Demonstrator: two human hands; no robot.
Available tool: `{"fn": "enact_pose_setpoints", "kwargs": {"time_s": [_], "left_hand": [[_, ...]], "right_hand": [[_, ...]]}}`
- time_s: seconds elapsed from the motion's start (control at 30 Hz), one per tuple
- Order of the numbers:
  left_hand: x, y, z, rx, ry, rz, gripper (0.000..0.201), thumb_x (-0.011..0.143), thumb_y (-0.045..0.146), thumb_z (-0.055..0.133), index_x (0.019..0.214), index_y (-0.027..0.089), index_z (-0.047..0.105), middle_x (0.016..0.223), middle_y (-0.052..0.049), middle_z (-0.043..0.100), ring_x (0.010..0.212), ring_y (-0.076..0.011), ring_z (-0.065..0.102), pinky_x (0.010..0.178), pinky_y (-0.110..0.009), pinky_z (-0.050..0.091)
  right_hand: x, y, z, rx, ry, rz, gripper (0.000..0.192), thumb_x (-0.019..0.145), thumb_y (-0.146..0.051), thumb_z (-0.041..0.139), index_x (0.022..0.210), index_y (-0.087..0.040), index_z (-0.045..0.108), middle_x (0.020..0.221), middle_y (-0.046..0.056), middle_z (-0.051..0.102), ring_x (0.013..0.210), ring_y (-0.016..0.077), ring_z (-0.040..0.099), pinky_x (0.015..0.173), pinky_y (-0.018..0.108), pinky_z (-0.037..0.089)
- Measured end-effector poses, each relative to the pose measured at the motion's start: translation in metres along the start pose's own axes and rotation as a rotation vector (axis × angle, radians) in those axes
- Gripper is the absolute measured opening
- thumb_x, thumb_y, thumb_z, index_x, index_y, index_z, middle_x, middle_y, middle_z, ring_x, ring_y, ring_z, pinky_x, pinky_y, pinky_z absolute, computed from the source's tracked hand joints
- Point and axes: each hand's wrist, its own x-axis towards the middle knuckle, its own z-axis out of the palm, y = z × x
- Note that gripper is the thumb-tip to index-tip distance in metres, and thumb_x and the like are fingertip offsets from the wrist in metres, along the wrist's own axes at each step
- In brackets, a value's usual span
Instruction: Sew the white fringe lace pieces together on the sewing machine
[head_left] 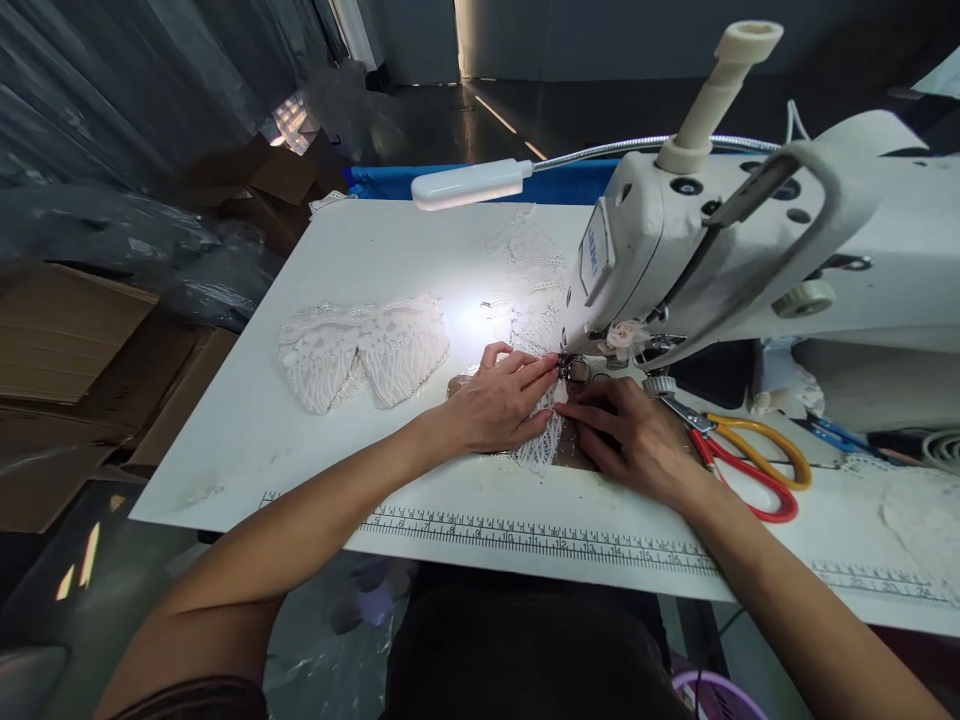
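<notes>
Left hand (pixel 501 402) flat on white lace (pixel 540 450), right hand (pixel 634 435) at its edge, grip unclear; sewing machine (pixel 637 235) crowds them at two o'clock, scissors (pixel 759 428) at three, second piece (pixel 401 345) at nine.

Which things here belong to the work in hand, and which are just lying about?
In the work:
- left hand, resting on fringed lace
- right hand, fingers at the lace's edge
- sewing machine
- lit lamp, probably

Seemingly lying about:
- red-and-yellow scissors
- cardboard boxes

Unsure: the separate lace piece, untouched on the table.
</notes>
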Motion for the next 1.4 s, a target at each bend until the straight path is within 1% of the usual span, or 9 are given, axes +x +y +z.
{"fn": "enact_pose_setpoints", "kwargs": {"time_s": [0.1, 0.23, 0.3, 0.63, 0.93, 1.07, 1.23, 1.33, 1.4], "left_hand": [[0.0, 0.003, 0.003, 0.015, 0.084, 0.011, 0.037, 0.1, 0.033, 0.042, 0.121, 0.009, 0.059, 0.132, -0.018, 0.06, 0.112, -0.0282, 0.056, 0.1, -0.049, 0.037], [0.001, 0.003, 0.005, -0.004, 0.155, 0.114, 0.025, 0.099, 0.023, 0.044, 0.098, 0.015, 0.067, 0.107, -0.007, 0.071, 0.087, -0.0194, 0.06, 0.09, -0.042, 0.042], [0.001, 0.002, 0.005, -0.021, 0.168, 0.124, 0.024, 0.098, 0.022, 0.045, 0.097, 0.015, 0.068, 0.107, -0.006, 0.072, 0.084, -0.0185, 0.06, 0.087, -0.041, 0.043], [0.002, -0.002, -0.004, -0.029, 0.041, 0.081, 0.031, 0.097, 0.03, 0.045, 0.114, 0.016, 0.067, 0.123, -0.01, 0.067, 0.093, -0.0239, 0.062, 0.094, -0.048, 0.043], [0.007, -0.001, -0.003, 0.027, 0.003, 0.015, 0.034, 0.1, 0.032, 0.041, 0.119, 0.012, 0.062, 0.129, -0.014, 0.062, 0.103, -0.0261, 0.059, 0.094, -0.046, 0.043], [0.009, 0.0, 0.001, 0.052, 0.017, -0.022, 0.036, 0.101, 0.033, 0.04, 0.12, 0.01, 0.06, 0.124, -0.015, 0.063, 0.104, -0.0269, 0.058, 0.091, -0.045, 0.043], [0.009, 0.002, 0.003, 0.031, 0.049, -0.083, 0.035, 0.1, 0.034, 0.041, 0.12, 0.012, 0.06, 0.115, -0.014, 0.064, 0.1, -0.0267, 0.056, 0.087, -0.044, 0.042], [0.012, -0.003, 0.005, -0.01, 0.135, -0.111, 0.031, 0.098, 0.034, 0.043, 0.115, 0.014, 0.06, 0.112, -0.014, 0.062, 0.097, -0.0261, 0.054, 0.083, -0.043, 0.043], [0.019, -0.014, 0.006, -0.008, 0.198, -0.15, 0.028, 0.097, 0.03, 0.042, 0.112, 0.015, 0.06, 0.11, -0.014, 0.061, 0.095, -0.0263, 0.053, 0.08, -0.044, 0.043]], "right_hand": [[-0.001, 0.001, 0.0, 0.01, -0.009, 0.016, 0.035, 0.093, -0.02, 0.055, 0.127, -0.021, 0.066, 0.114, 0.014, 0.061, 0.104, 0.0298, 0.058, 0.086, 0.049, 0.052], [0.0, -0.001, -0.001, -0.02, -0.032, 0.019, 0.035, 0.093, -0.02, 0.055, 0.127, -0.02, 0.066, 0.114, 0.015, 0.06, 0.103, 0.0303, 0.059, 0.086, 0.05, 0.052], [0.0, -0.003, -0.002, -0.027, -0.034, 0.017, 0.034, 0.093, -0.02, 0.054, 0.125, -0.019, 0.067, 0.113, 0.016, 0.06, 0.101, 0.0299, 0.059, 0.085, 0.049, 0.053], [0.005, -0.009, -0.002, -0.13, -0.069, 0.066, 0.035, 0.094, -0.021, 0.048, 0.125, -0.019, 0.066, 0.11, 0.016, 0.06, 0.09, 0.0283, 0.061, 0.076, 0.044, 0.054], [0.017, -0.015, -0.002, -0.353, -0.057, 0.096, 0.036, 0.094, -0.024, 0.045, 0.123, -0.017, 0.065, 0.102, 0.018, 0.061, 0.091, 0.0331, 0.055, 0.067, 0.041, 0.049], [0.019, -0.017, 0.0, -0.388, -0.039, 0.115, 0.034, 0.093, -0.019, 0.047, 0.123, -0.018, 0.064, 0.104, 0.018, 0.06, 0.098, 0.0334, 0.051, 0.073, 0.043, 0.048], [0.01, -0.019, 0.0, -0.353, -0.1, 0.172, 0.038, 0.093, -0.023, 0.048, 0.129, -0.022, 0.061, 0.111, 0.017, 0.059, 0.1, 0.0353, 0.051, 0.07, 0.044, 0.047], [0.005, -0.016, 0.002, -0.341, -0.094, 0.176, 0.038, 0.095, -0.026, 0.048, 0.13, -0.024, 0.061, 0.115, 0.017, 0.059, 0.101, 0.0357, 0.051, 0.071, 0.046, 0.047], [0.003, -0.013, 0.004, -0.327, -0.084, 0.161, 0.039, 0.095, -0.027, 0.048, 0.132, -0.025, 0.06, 0.114, 0.017, 0.059, 0.1, 0.0352, 0.051, 0.072, 0.046, 0.048]]}}
